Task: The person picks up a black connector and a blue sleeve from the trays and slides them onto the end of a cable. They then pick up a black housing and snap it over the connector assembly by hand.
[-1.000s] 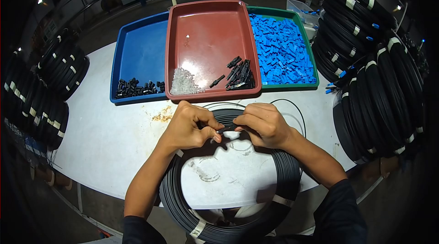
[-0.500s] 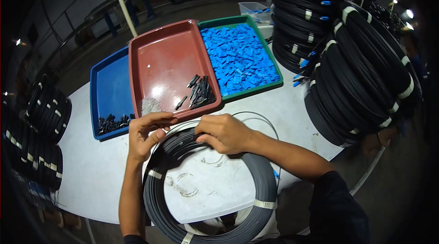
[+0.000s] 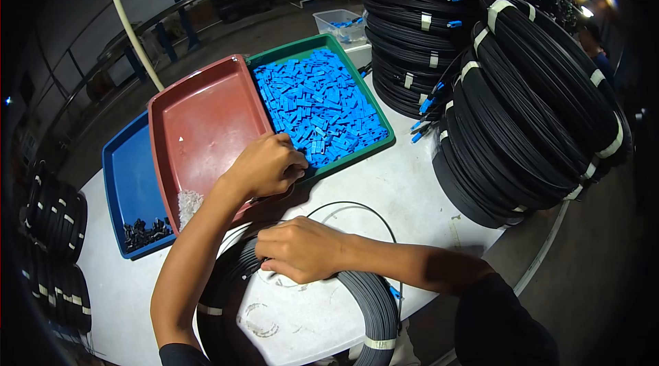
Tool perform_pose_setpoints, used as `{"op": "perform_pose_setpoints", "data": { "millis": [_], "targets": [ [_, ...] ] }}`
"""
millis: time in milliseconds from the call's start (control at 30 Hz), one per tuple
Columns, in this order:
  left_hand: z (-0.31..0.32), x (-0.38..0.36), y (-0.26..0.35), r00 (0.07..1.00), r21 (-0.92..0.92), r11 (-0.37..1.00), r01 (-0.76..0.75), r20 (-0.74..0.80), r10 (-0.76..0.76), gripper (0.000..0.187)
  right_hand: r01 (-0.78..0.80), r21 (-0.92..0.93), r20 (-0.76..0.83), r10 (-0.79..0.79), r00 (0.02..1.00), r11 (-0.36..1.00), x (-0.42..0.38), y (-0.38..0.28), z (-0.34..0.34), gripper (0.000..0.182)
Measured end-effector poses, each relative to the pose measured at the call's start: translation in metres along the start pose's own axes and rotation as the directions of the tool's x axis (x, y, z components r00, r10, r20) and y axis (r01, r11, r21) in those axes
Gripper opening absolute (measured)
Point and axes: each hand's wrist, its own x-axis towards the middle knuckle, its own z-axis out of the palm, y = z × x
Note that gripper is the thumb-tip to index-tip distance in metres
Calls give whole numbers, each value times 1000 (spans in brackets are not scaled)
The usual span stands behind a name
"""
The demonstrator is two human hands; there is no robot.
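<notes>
A coil of black cable [image 3: 379, 318], bound with pale tape, lies at the table's front edge. My right hand [image 3: 302, 249] is closed around the upper part of this coil, knuckles up. A loose loop of cable [image 3: 384, 229] arches behind that hand, and a small blue connector [image 3: 395, 292] shows at the coil's right side. My left hand [image 3: 268, 163] reaches over the front right corner of the red tray [image 3: 206, 112], beside the green tray. Its fingers are curled, and whatever they hold is hidden. The hand and forearm cover that corner of the tray.
The green tray [image 3: 384, 134] holds many blue connector pieces [image 3: 319, 105]. Small black parts [image 3: 144, 234] lie in the blue tray [image 3: 123, 153], and small clear pieces [image 3: 189, 205] in the red one. Tall stacks of cable coils [image 3: 542, 112] stand at right, more coils [image 3: 55, 256] at left.
My left hand has left the top of the coil and moved forward and right to the red tray's corner. My right hand stays on the coil. The view has shifted.
</notes>
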Motion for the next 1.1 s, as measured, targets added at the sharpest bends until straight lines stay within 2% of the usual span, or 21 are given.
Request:
{"op": "perform_pose_setpoints", "data": {
  "millis": [33, 100, 133, 167, 233, 300, 367, 400, 433, 500, 633, 700, 733, 800, 933, 1000, 1100],
  "targets": [
    [4, 6, -4, 1000, -8, 1000, -3, 1, 3, 17, -3, 3, 3, 3, 1000, 1000, 0, -1, -1, 18],
    [12, 18, -7, 990, 2, 1000, -21, 136, 20, 13, -11, 29, -1, 11, 1000, 1000, 1, -2, -3, 18],
    [11, 23, -5, 985, -18, 1000, 26, 170, -22, 12, -10, 33, -2, 10, 1000, 999, 1, -2, -3, 18],
    [14, 26, -9, 985, -21, 999, 28, 171, -24, 12, -8, 36, -5, 9, 1000, 999, 1, -1, -2, 18],
    [17, 32, -18, 990, -39, 996, -77, 120, 81, 11, -16, 42, -8, 17, 1000, 999, 0, 0, 0, 18],
    [20, 36, -20, 986, 8, 998, -66, 154, 64, 15, -22, 46, -9, 23, 1000, 999, 0, 0, 1, 18],
    [25, 40, -20, 994, 351, 930, -107, 59, 91, 22, -13, 46, -22, 14, 1000, 999, 0, 0, 1, 18],
    [28, 43, -19, 995, 381, 920, -94, 23, 92, 26, -16, 47, -21, 17, 1000, 999, 1, 0, 1, 18],
    [31, 45, -19, 995, 378, 921, -94, 22, 93, 26, -16, 46, -25, 18, 1000, 999, 1, -1, 0, 18],
    [35, 50, -18, 990, 75, 990, -121, -64, 126, 23, -21, 45, -31, 22, 999, 999, 1, 0, 0, 18],
    [45, 55, -19, 976, 106, 973, -203, -63, 210, 21, -10, 63, -43, 13, 999, 998, 1, 0, 1, 18],
    [41, 57, -15, 994, 229, 968, -102, -13, 108, 20, -16, 63, -45, 19, 999, 998, 1, 0, 0, 18],
    [37, 59, -13, 994, 227, 968, -105, -12, 110, 20, -9, 59, -51, 12, 999, 998, 1, 0, 0, 18],
    [32, 64, -9, 995, 319, 946, 62, 51, -82, 19, -7, 55, -58, 10, 998, 998, 1, 0, 0, 18],
    [39, 69, -8, 998, 363, 931, 49, -52, -32, 18, -11, 62, -43, 14, 999, 998, -1, 0, 0, 19],
    [50, 71, -15, 985, 150, 983, -105, -122, 124, 20, -4, 70, -49, 7, 999, 998, 1, 1, 1, 19],
    [55, 73, -17, 979, 111, 986, -123, -148, 138, 22, -22, 67, -26, 24, 999, 998, 0, 0, 0, 19]
  ]
}}
